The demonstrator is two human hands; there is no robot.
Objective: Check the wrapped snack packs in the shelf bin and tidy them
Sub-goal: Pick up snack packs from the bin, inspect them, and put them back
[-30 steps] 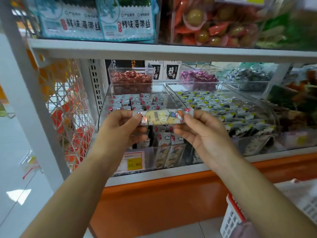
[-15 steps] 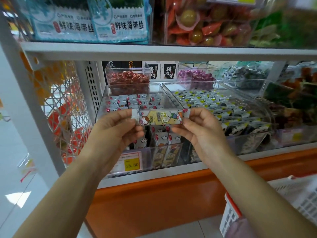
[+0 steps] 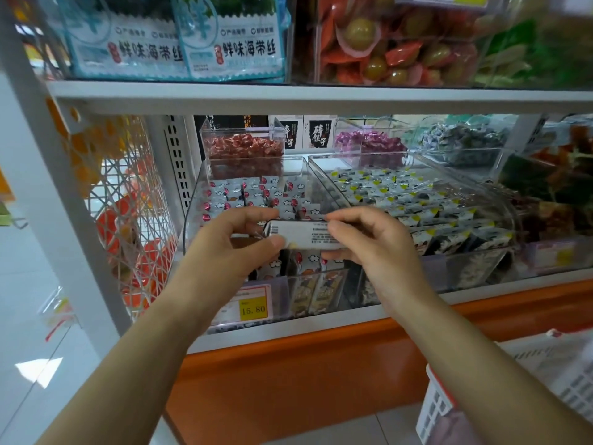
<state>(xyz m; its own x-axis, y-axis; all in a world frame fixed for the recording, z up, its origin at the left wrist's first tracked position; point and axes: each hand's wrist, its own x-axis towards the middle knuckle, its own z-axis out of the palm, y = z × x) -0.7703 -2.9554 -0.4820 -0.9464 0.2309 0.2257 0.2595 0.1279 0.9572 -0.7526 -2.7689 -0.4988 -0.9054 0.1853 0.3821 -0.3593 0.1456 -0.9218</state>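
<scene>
The left hand (image 3: pixel 231 244) pinches the snack pack (image 3: pixel 300 234) at its 9 o'clock end and the right hand (image 3: pixel 372 252) at 3 o'clock, just in front of the clear bin (image 3: pixel 193 210), so hold it flat, read the tiny words, then lay it back neatly

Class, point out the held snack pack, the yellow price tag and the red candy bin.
snack pack (image 3: pixel 301 234), head view, white printed back
price tag (image 3: pixel 253 309), head view, yellow part
red candy bin (image 3: pixel 240 132), head view, clear upper wall

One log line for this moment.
phase: checking | left hand: pinches snack pack, left end | right hand: pinches right end | pack: fine-print side toward camera, held before shelf bin
</scene>
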